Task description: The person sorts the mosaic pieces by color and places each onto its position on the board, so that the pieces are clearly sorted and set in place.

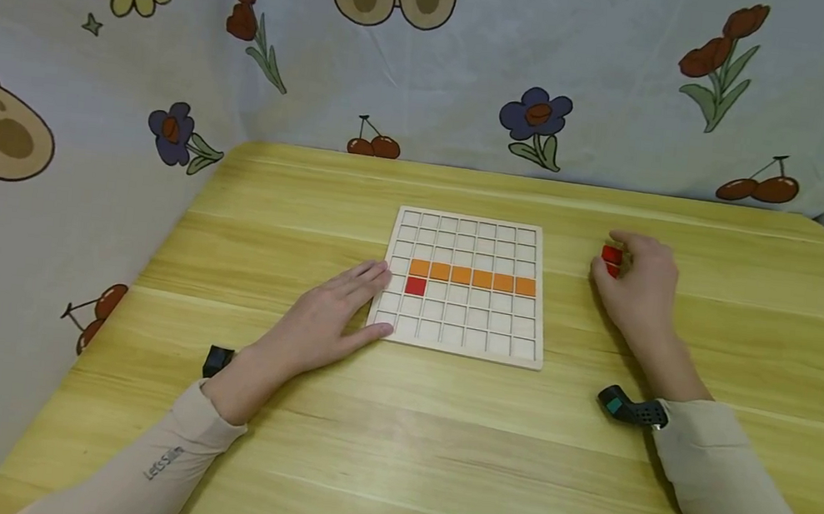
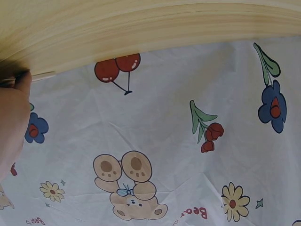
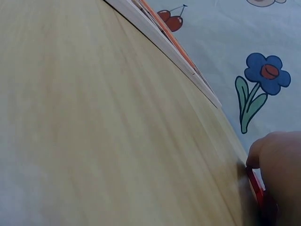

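A pale wooden grid board lies on the table, with a row of orange square tiles across its middle. One red square tile sits in a cell just under the left end of that row. My left hand rests at the board's left edge, its fingers straight and the thumb at the lower left corner. To the right of the board, my right hand has thumb and fingers curled round small red tiles. These red tiles show under the fingers in the right wrist view, partly hidden.
The wooden table ends at the back and left against a white cloth printed with flowers, cherries and bear paws. Dark bands are on both wrists.
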Demonstrator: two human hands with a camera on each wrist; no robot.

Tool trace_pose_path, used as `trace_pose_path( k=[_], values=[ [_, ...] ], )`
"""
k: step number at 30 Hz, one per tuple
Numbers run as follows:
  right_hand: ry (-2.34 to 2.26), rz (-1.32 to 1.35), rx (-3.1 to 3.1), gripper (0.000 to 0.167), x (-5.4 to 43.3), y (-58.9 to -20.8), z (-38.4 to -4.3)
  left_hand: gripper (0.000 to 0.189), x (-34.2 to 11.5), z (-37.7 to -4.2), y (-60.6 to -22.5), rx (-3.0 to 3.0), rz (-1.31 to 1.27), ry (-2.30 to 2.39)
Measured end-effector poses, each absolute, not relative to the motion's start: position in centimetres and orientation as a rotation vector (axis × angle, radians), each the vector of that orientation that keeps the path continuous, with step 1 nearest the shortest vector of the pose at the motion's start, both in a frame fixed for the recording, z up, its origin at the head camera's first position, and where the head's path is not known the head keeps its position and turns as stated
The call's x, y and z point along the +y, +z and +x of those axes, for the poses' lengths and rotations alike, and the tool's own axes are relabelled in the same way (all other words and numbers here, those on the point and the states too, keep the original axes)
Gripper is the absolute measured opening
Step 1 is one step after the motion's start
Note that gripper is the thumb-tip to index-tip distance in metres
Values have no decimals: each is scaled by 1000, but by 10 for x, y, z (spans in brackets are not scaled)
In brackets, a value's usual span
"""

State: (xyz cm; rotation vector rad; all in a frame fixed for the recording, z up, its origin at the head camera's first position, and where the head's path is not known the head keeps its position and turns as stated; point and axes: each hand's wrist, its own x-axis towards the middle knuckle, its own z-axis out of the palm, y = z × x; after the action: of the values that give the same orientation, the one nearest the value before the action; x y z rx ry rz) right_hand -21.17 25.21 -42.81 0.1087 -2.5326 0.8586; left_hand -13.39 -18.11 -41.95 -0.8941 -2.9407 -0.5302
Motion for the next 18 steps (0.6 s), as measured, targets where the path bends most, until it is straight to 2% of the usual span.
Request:
trace_pose_path(
  k=[18],
  values=[
    [858,149,-2542,21,253,-432,-212,78,-181,-133,-420,-2939,-883,-534]
  ],
)
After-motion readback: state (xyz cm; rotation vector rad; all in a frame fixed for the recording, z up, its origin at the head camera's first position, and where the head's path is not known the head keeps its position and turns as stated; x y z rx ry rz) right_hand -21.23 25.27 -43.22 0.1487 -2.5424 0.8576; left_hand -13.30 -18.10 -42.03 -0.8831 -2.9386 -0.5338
